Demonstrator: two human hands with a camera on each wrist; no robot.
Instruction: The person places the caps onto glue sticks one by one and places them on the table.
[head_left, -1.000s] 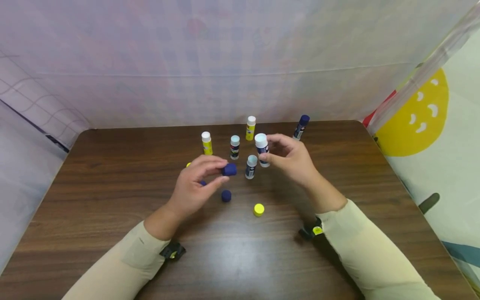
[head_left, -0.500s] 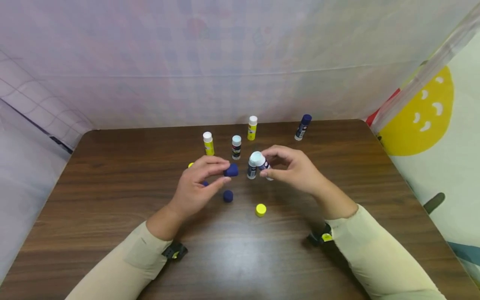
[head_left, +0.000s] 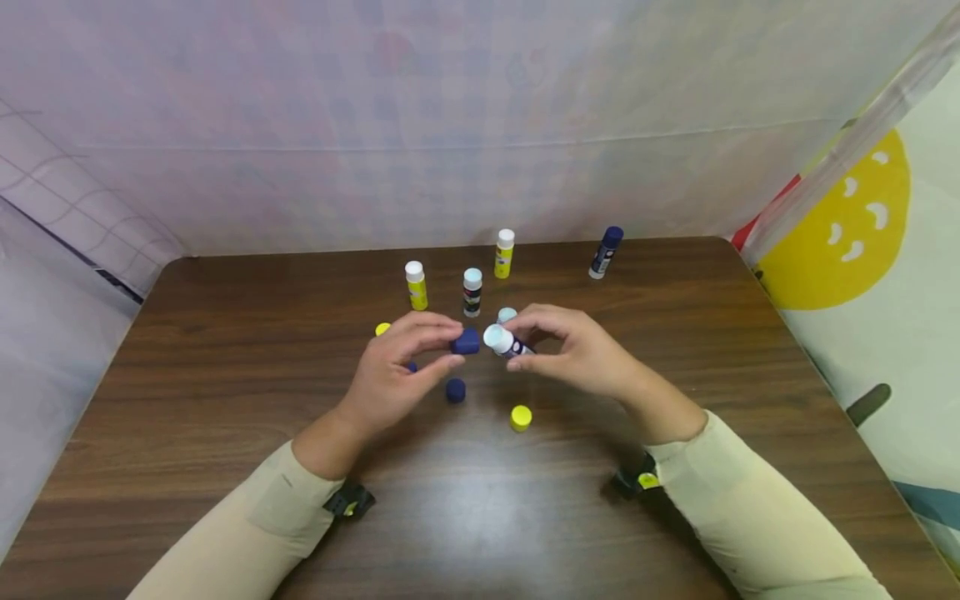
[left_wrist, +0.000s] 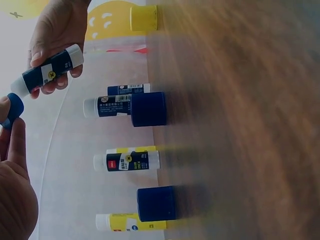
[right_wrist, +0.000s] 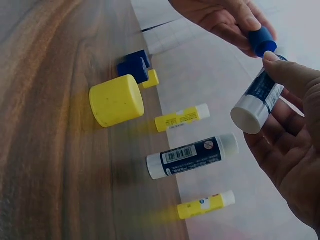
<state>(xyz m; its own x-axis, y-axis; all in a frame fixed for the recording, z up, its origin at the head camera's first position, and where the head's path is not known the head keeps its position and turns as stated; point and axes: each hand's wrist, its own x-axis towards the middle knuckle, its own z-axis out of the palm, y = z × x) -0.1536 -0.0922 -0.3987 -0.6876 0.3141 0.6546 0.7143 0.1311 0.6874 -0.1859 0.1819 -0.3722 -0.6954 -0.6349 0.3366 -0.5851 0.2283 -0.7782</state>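
My left hand pinches a dark blue cap between thumb and fingers, its open end turned to the right. In my right hand is an uncapped navy glue stick, gripped round its body and tilted so its white top points at the cap. Cap and glue stick are close together above the table, end facing end. Behind the held one, a second uncapped navy glue stick stands upright, partly hidden by my right hand in the head view.
Uncapped yellow glue sticks and a black-labelled one stand behind my hands. A capped navy glue stick stands back right. Loose on the table are a yellow cap, a blue cap and others near my left hand.
My right hand has brought the glue stick down and left, tipping its top from upright toward the cap. The left hand has stayed almost still with the cap.
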